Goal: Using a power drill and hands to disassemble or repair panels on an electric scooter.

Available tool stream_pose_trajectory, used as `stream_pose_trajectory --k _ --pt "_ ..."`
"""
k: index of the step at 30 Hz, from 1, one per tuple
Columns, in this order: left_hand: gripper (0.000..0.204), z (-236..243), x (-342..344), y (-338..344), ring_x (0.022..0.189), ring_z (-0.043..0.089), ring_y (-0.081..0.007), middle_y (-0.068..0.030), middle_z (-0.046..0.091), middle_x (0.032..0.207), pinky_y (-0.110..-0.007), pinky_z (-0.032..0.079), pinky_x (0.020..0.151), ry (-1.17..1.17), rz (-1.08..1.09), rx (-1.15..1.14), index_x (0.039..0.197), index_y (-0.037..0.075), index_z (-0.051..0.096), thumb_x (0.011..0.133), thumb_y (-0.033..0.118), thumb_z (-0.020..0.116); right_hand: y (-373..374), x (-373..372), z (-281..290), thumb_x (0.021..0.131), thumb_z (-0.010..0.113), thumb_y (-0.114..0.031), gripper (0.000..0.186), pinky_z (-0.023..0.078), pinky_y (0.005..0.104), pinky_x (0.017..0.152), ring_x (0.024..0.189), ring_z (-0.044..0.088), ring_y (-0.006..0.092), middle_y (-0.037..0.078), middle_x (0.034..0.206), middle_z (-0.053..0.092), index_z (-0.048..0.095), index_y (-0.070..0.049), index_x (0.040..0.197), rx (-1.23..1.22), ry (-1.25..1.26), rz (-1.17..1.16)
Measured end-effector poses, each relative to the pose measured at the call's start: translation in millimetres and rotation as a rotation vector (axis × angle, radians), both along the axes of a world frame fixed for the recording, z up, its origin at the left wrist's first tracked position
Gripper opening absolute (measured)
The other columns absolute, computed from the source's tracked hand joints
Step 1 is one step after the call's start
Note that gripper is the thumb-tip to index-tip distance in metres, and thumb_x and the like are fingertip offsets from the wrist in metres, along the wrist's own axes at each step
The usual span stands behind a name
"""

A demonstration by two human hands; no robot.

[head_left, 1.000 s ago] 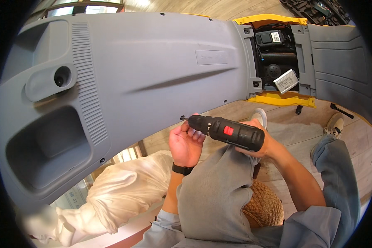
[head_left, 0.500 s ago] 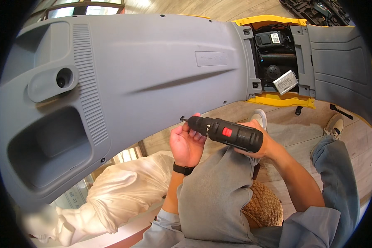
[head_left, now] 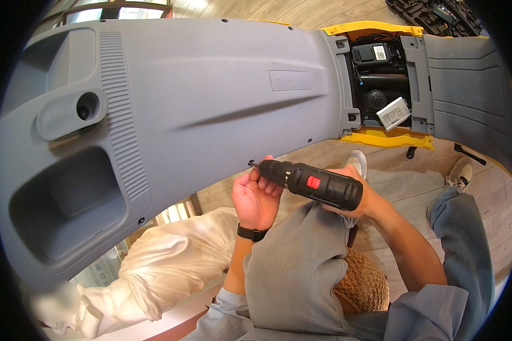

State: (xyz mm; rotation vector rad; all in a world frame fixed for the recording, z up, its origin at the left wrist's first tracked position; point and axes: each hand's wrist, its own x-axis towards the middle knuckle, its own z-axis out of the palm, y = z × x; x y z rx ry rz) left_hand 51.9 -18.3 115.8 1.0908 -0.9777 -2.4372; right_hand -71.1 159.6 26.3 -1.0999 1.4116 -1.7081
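My right hand [head_left: 363,196] grips a black electric screwdriver [head_left: 313,183] with a red button, held level and pointing left. Its bit tip touches the lower edge of a large grey plastic panel [head_left: 210,91] that fills the upper view. My left hand [head_left: 257,196], with a black band on the wrist, cups the front of the screwdriver near the bit. My raised knee in grey trousers [head_left: 296,267] sits just under the tool.
An open compartment [head_left: 381,91] with black parts and a small white box lies at the panel's right, framed in yellow. White cloth [head_left: 165,267] is bunched at lower left. A woven round seat [head_left: 364,284] is beneath me. My shoes [head_left: 459,173] rest on the wooden floor.
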Motion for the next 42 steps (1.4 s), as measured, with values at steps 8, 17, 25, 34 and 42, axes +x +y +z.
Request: stream_pose_trajectory --k 8,17,25,34,42 --pt "0.05 -0.4 0.1 0.0 0.064 0.04 -0.011 0.0026 0.045 0.07 -0.026 0.036 0.06 -0.013 0.013 0.012 0.123 -0.002 0.055 0.09 0.03 0.034 0.2 0.8 -0.9 0.059 0.071 -0.006 0.031 0.048 0.0343 0.067 0.07 0.06 0.0316 0.012 0.078 0.061 0.058 -0.002 0.086 0.013 -0.011 0.015" --pt "0.05 -2.1 1.7 -1.0 0.064 0.04 -0.0112 0.0024 0.047 0.071 -0.027 0.036 0.06 0.026 0.027 0.04 0.122 -0.002 0.056 0.091 0.03 0.034 -0.1 -0.8 4.0 0.061 0.073 -0.009 0.029 0.049 0.0336 0.061 0.062 0.059 0.0285 0.01 0.072 0.061 0.059 -0.003 0.087 -0.021 -0.032 -0.024" --pt "0.05 -0.9 0.5 1.4 0.065 0.042 -0.0112 0.002 0.05 0.072 -0.026 0.037 0.06 0.002 0.026 0.021 0.122 -0.001 0.056 0.091 0.031 0.034 1.3 0.7 2.3 0.061 0.073 -0.007 0.032 0.05 0.033 0.064 0.065 0.061 0.0291 0.012 0.076 0.063 0.06 -0.002 0.09 -0.054 -0.039 -0.024" --pt "0.049 -2.7 -0.5 2.1 0.064 0.042 -0.011 0.0021 0.05 0.072 -0.026 0.037 0.06 0.03 -0.002 0.033 0.121 -0.001 0.057 0.091 0.03 0.035 4.0 -1.8 -0.2 0.063 0.074 -0.012 0.038 0.052 0.0349 0.062 0.068 0.062 0.0349 0.013 0.076 0.065 0.063 -0.005 0.098 -0.076 -0.026 -0.032" --pt "0.049 -0.7 -0.5 0.6 0.064 0.04 -0.0103 0.0027 0.048 0.071 -0.026 0.036 0.059 0.026 0.007 0.022 0.122 -0.002 0.056 0.091 0.029 0.034 0.7 0.7 -1.2 0.065 0.075 -0.014 0.035 0.052 0.0353 0.062 0.067 0.062 0.0351 0.012 0.075 0.064 0.063 -0.006 0.097 -0.057 0.051 -0.057"
